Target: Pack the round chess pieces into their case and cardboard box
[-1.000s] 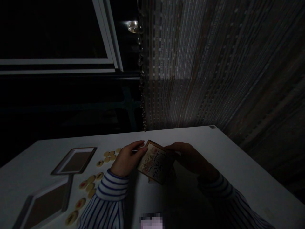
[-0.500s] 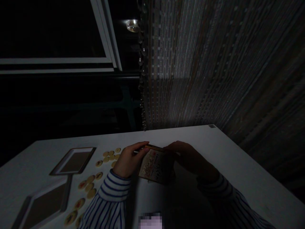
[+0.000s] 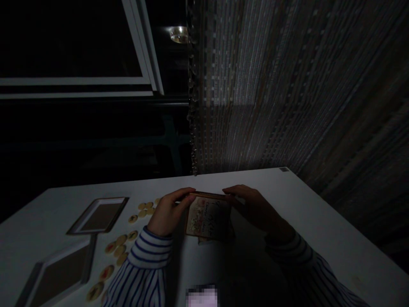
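Two bare hands meet at one printed panel. The left hand [image 3: 164,215] pinches the panel [image 3: 204,217] at its upper left corner, thumb on the printed face and fingers behind the far edge. The right hand [image 3: 260,211] has its fingers bent at the opposite upper corner; its thumb side lies in deep shadow, so I cannot tell whether it grips or only touches. The panel is thus between the hands, tilted, its flowery pattern and dark lettering facing the person. Just under it, between the wrists, the edge of another flat item [image 3: 204,242] shows. Striped sleeves [image 3: 139,273] cover both wrists. Close to the left of the left hand and its forearm lie loose round pieces [image 3: 133,219], some bearing marks. Further left of that hand are two shallow trays [image 3: 101,216] with brown insides. All this rests on the white table [image 3: 271,181]. Beyond the right hand hangs a string curtain [image 3: 243,85]; beyond the left, a pale window frame [image 3: 143,42].
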Available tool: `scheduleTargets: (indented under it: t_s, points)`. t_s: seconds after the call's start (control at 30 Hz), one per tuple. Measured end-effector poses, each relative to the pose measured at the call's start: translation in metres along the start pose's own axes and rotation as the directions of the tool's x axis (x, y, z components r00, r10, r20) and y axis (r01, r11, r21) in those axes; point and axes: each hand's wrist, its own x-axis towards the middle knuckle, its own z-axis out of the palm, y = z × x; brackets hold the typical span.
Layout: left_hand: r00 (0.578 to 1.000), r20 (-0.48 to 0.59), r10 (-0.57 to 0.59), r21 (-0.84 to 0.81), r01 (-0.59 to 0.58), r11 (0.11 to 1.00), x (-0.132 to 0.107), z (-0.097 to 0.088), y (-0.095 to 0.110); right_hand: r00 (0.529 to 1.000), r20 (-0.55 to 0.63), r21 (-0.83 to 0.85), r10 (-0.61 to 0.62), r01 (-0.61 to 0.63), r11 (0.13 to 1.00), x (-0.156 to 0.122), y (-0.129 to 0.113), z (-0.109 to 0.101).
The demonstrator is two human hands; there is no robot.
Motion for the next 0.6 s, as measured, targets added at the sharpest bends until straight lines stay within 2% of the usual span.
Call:
scheduleTargets:
  t_s: [0.2,0.37,0.6]
  points:
    - [0.997,-0.071,-0.031,0.008,0.031,0.999,0.0015,-0.0031,0.0039,0.995,-0.055,-0.008,0.083,-0.083,0.997,-0.0009,0.0041,0.0007]
    - [0.996,-0.079,-0.042,-0.035,0.039,0.999,0.0013,-0.0035,0.003,0.985,-0.008,0.049,0.17,-0.169,0.984,-0.0002,-0.0014,-0.0005]
    - [0.997,0.017,-0.081,-0.117,0.082,0.99,0.0014,-0.001,-0.0027,0.979,0.005,0.154,0.206,-0.204,0.967,0.0004,-0.0038,-0.0006]
